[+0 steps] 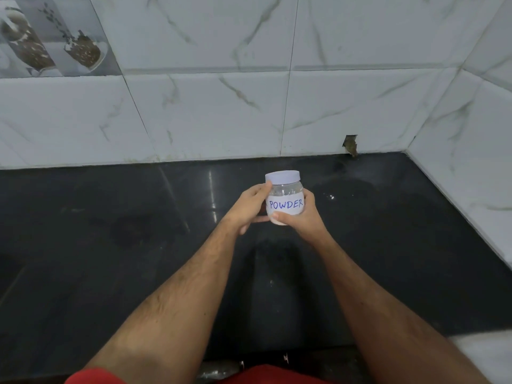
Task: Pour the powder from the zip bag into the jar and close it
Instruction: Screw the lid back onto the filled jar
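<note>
The jar's base and far side are hidden behind both hands' fingers.

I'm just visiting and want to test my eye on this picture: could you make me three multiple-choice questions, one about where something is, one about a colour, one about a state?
1. Where is the jar?
A. Held in both hands above the counter
B. Standing alone by the wall
C. On the floor

2. What colour is the lid?
A. Red
B. Pale lavender
C. Black

3. What state is the jar in?
A. Open, lid missing
B. Lying on its side
C. Upright, lid on

Answers: 1 A, the left hand and right hand grip its sides. 2 B, the cap looks pale lavender. 3 C, the lid sits on top.
</note>
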Demonstrator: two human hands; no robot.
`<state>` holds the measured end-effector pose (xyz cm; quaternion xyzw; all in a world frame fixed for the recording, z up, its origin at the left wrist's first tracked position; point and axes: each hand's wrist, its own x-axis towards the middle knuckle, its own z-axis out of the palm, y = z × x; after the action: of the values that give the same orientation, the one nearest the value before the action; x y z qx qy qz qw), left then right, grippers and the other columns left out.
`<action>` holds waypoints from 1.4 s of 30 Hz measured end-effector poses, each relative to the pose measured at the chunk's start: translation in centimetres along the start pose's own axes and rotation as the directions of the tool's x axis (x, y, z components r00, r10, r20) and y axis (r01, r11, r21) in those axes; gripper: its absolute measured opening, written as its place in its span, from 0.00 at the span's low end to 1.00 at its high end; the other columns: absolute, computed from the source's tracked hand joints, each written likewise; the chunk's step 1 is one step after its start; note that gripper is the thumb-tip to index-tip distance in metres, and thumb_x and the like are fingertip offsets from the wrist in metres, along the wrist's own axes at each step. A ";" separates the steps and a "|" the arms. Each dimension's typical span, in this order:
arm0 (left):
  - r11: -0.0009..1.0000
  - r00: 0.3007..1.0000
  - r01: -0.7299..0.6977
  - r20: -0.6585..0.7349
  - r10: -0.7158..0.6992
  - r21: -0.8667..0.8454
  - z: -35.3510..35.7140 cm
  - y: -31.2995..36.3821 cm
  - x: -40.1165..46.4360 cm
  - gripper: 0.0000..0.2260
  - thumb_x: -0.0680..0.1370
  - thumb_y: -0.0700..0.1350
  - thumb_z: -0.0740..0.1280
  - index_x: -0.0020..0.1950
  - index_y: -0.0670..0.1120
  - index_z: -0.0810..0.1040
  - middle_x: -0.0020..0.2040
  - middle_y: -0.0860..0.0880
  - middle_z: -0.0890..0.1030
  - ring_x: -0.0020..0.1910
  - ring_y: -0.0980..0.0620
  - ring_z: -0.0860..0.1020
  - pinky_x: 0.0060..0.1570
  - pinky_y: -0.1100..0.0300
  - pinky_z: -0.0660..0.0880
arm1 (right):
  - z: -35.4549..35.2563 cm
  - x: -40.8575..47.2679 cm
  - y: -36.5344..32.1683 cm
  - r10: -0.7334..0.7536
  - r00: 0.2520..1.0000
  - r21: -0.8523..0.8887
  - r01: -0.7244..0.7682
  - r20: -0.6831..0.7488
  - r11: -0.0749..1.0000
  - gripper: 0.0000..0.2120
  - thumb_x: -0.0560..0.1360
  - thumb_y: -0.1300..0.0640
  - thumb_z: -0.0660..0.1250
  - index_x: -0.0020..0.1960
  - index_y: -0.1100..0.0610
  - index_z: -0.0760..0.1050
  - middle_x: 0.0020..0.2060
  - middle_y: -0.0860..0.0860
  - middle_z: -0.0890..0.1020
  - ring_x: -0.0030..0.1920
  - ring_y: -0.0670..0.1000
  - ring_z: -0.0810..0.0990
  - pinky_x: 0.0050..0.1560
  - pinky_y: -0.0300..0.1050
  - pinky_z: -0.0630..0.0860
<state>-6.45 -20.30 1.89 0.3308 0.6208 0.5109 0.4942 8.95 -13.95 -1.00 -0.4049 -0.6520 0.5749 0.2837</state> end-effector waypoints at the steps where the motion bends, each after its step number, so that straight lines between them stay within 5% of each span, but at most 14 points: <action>1: 1.000 1.000 -0.001 0.007 0.001 -0.010 0.2 -0.4 0.2 0.18 0.83 0.58 0.60 0.65 0.49 0.78 0.59 0.48 0.85 0.60 0.47 0.83 0.56 0.49 0.81 | -0.3 -0.1 0.2 0.011 1.000 -0.002 -0.011 0.014 1.000 0.48 0.61 0.51 0.83 0.73 0.57 0.61 0.63 0.52 0.77 0.62 0.50 0.81 0.58 0.49 0.82; 3: 1.000 1.000 0.008 0.021 -0.008 -0.004 0.6 -1.4 0.7 0.17 0.82 0.56 0.62 0.66 0.49 0.77 0.59 0.49 0.84 0.60 0.49 0.82 0.56 0.50 0.81 | -1.2 -0.1 0.8 0.055 0.998 -0.034 -0.054 0.029 0.998 0.43 0.64 0.49 0.84 0.71 0.58 0.66 0.61 0.53 0.81 0.60 0.52 0.83 0.58 0.53 0.83; 7: 0.999 0.998 0.042 0.047 -0.042 -0.006 2.4 -3.4 1.7 0.18 0.81 0.56 0.65 0.68 0.51 0.76 0.60 0.49 0.84 0.60 0.50 0.82 0.59 0.49 0.80 | -3.8 -0.6 1.6 0.092 0.996 -0.136 -0.092 -0.002 0.986 0.28 0.69 0.63 0.80 0.64 0.57 0.72 0.52 0.46 0.83 0.51 0.43 0.83 0.46 0.34 0.80; 13: 0.999 0.995 0.050 0.081 -0.049 -0.006 6.3 -3.5 3.1 0.19 0.82 0.51 0.66 0.72 0.49 0.73 0.60 0.47 0.83 0.58 0.50 0.83 0.55 0.52 0.81 | -8.1 -0.1 2.3 0.170 0.985 -0.229 -0.174 -0.034 0.958 0.33 0.64 0.61 0.83 0.66 0.57 0.75 0.57 0.52 0.85 0.57 0.51 0.84 0.60 0.51 0.81; 16: 0.999 0.996 0.049 0.072 -0.049 0.005 8.5 -2.6 4.2 0.18 0.82 0.49 0.65 0.72 0.48 0.73 0.61 0.46 0.82 0.57 0.50 0.82 0.53 0.53 0.81 | -10.6 0.8 2.1 0.157 0.988 -0.239 -0.150 0.007 0.959 0.31 0.67 0.65 0.80 0.67 0.61 0.75 0.58 0.54 0.84 0.57 0.53 0.84 0.60 0.50 0.80; 19: 0.999 0.998 0.051 0.048 -0.051 0.010 10.5 -2.0 5.8 0.17 0.82 0.48 0.65 0.72 0.49 0.74 0.62 0.47 0.82 0.58 0.50 0.82 0.57 0.51 0.80 | -13.4 2.5 2.2 0.149 0.988 -0.253 -0.131 0.052 0.959 0.29 0.70 0.70 0.76 0.69 0.63 0.74 0.59 0.56 0.83 0.55 0.51 0.82 0.52 0.37 0.80; 27: 0.991 0.990 0.135 -0.053 -0.134 0.018 15.6 -1.6 8.6 0.17 0.84 0.56 0.56 0.68 0.54 0.77 0.63 0.52 0.82 0.63 0.52 0.79 0.59 0.52 0.77 | -19.1 6.9 4.1 0.157 0.978 -0.276 -0.115 0.137 0.954 0.31 0.70 0.78 0.68 0.72 0.63 0.70 0.61 0.57 0.81 0.62 0.57 0.81 0.63 0.52 0.77; 42: 0.981 0.970 0.154 -0.208 -0.127 0.115 17.4 -2.1 7.8 0.17 0.83 0.39 0.59 0.70 0.50 0.72 0.62 0.46 0.78 0.62 0.49 0.79 0.63 0.49 0.76 | -20.1 9.0 7.1 0.130 0.973 -0.254 -0.079 0.190 0.964 0.40 0.73 0.76 0.66 0.80 0.51 0.62 0.72 0.51 0.76 0.70 0.51 0.76 0.72 0.56 0.73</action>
<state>8.00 -8.36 -2.13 0.2647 0.7211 0.4634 0.4419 22.53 4.30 -5.20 -0.4094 -0.7213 0.5429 0.1322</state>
